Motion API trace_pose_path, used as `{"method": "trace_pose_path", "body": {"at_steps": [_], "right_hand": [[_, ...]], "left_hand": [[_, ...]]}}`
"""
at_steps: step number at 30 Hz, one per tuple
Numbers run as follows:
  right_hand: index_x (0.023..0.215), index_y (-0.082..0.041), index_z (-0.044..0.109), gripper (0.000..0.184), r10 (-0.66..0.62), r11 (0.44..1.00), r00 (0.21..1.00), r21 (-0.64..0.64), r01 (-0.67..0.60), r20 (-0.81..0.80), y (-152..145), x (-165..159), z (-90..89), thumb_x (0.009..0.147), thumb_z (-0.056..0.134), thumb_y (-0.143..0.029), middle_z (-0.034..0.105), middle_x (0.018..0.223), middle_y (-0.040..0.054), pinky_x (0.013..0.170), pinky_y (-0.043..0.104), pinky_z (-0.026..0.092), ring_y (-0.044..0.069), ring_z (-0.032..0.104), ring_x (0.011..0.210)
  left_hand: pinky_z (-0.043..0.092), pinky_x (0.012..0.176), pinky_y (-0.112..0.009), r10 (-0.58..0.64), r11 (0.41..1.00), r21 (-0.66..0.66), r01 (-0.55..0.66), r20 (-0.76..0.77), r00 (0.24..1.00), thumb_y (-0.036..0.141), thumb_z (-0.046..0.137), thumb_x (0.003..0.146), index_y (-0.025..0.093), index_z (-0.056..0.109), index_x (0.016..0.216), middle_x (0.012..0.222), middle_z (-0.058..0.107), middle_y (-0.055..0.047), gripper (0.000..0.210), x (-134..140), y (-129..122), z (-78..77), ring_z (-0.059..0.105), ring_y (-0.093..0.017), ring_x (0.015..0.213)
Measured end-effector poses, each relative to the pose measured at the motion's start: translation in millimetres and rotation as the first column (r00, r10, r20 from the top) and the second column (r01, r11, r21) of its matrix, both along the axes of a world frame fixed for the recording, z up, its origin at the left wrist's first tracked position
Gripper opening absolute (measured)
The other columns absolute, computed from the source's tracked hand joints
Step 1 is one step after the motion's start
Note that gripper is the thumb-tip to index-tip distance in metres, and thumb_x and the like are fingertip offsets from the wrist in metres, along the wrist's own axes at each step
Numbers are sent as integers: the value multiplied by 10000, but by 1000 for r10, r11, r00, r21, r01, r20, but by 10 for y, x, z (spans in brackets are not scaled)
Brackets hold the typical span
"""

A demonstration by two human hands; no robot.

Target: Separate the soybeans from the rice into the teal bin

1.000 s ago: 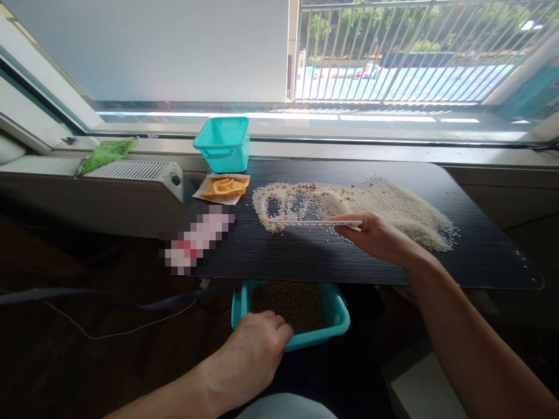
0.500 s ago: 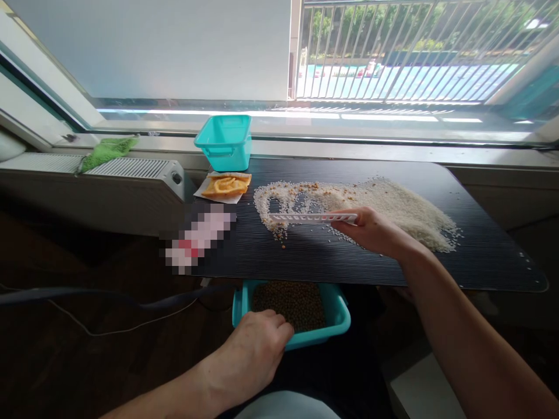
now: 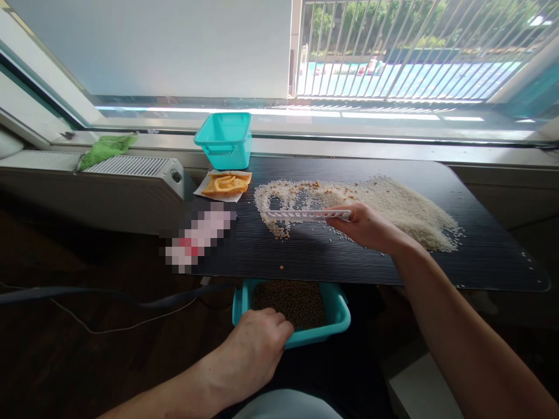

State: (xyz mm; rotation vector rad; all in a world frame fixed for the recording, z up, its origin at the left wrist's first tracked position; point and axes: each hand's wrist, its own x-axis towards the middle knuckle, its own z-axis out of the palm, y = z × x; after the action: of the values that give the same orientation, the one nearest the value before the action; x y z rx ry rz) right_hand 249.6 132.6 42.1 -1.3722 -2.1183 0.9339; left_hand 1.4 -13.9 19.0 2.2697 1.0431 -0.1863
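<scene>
My right hand (image 3: pixel 364 224) grips one end of a white slotted plastic strip (image 3: pixel 301 215), held level over the left part of a spread of white rice (image 3: pixel 388 203). Yellowish-brown pea-like grains (image 3: pixel 315 184) lie scattered among the rice. A single such grain (image 3: pixel 282 267) is near the front edge of the dark table (image 3: pixel 244 250). Below that edge, my left hand (image 3: pixel 264 337) is closed on the near rim of a turquoise tub (image 3: pixel 317 336). Small round brown grains (image 3: pixel 297 302) cover the bottom of this tub. The left fingertips are partly hidden.
Another turquoise tub (image 3: pixel 225 148) stands at the back left of the table. In front of it lies orange food on white paper (image 3: pixel 225 184), beside a blurred-out pinkish item (image 3: pixel 201 235). A green cloth (image 3: pixel 107 151) rests on the radiator (image 3: pixel 144 169). Cables hang at lower left.
The single grain has moved toward the table's front edge. My right hand has shifted slightly left and away from me with the slotted strip. My left hand stays on the tub.
</scene>
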Motion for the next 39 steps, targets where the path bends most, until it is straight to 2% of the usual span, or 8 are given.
{"method": "trace_pose_path", "body": {"at_steps": [2,5,11,15,21,29,35,39], "right_hand": [[916,-183,759,296,14,1000,999,-26,-13,33,-67,58,49,837,558,-385,660,637,-7,537,247,442,134,536,561],[1062,-184,752,370,9,996,997,-85,-3,75,-213,156,139,847,548,-405,751,861,39,677,291,510,192,642,737],[1125,-142,733,428,-66,993,996,-89,72,67,-323,251,141,848,554,-414,760,1010,91,749,347,534,256,673,848],[1114,-155,742,417,-46,995,997,-81,51,65,-331,308,93,862,538,-418,763,1003,83,756,356,543,262,683,836],[1073,-146,760,415,-81,990,994,-107,89,73,-471,394,157,830,565,-420,754,1052,88,815,366,543,301,691,927],[1075,-135,760,413,-52,991,998,-121,56,42,-505,304,134,842,559,-410,748,1073,94,871,386,538,308,684,966],[1025,-179,779,371,-57,982,998,-177,62,29,-615,334,252,830,574,-420,774,963,66,789,352,564,273,701,866],[1052,-160,765,401,-57,991,998,-124,58,15,-579,309,209,831,567,-429,761,1035,68,834,365,552,275,696,912]], "left_hand": [[498,719,-318,2,1000,0,-2,2,1000,40,499,818,178,573,822,885,661,-57,157,-1,4,-5,602,-218,832],[501,720,-323,-6,1000,9,6,-4,1000,37,492,819,179,575,828,878,659,-52,165,2,17,-14,600,-219,828],[502,740,-321,-25,999,21,26,-27,999,51,502,824,183,581,849,891,659,-54,156,7,11,-23,601,-220,849],[500,718,-325,-14,999,37,15,-15,1000,36,492,812,184,579,837,880,656,-50,173,7,-6,-24,599,-222,835],[493,718,-322,-11,999,34,11,-1,1000,47,505,813,188,566,820,871,657,-40,153,20,6,-12,598,-216,818],[495,721,-325,-19,999,35,20,-16,1000,47,498,821,188,560,821,873,656,-43,154,13,-9,-11,599,-219,823],[505,719,-338,-38,999,39,38,-20,999,55,495,829,183,564,830,881,659,-50,146,27,6,-12,607,-229,829],[514,723,-355,-41,998,49,42,-22,999,52,492,823,181,573,837,883,662,-47,153,33,4,-14,612,-237,834]]}}
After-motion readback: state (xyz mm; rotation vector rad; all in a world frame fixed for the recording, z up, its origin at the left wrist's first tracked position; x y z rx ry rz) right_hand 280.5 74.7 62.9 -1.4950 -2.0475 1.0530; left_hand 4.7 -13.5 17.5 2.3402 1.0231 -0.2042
